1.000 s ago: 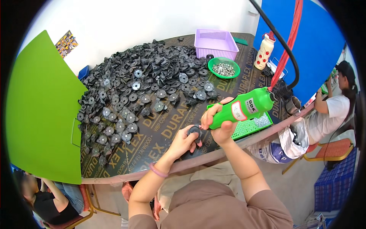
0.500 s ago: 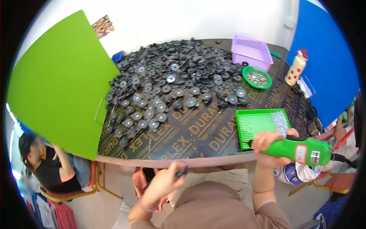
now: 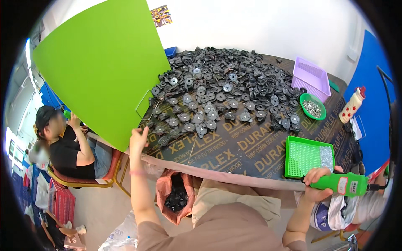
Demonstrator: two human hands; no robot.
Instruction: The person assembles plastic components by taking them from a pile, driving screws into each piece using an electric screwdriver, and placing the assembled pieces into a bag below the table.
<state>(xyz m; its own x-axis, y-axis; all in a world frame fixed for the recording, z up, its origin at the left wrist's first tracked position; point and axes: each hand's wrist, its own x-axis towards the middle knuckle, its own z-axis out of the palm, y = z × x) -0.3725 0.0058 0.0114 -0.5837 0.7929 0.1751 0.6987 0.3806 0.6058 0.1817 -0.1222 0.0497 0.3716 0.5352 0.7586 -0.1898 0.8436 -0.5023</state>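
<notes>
Brightly green power tool [image 3: 334, 183] held in right grip [image 3: 315, 192], red-edged label [image 3: 342, 185], left grip [image 3: 138, 141] seemingly open

Parts heap [image 3: 234, 83] left of tray [image 3: 298, 158]

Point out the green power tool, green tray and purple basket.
Green power tool [image 3: 339, 185]: head view, middle of the casing.
Green tray [image 3: 300, 154]: head view, bare mesh floor.
Purple basket [image 3: 305, 86]: head view, front wall.
</notes>
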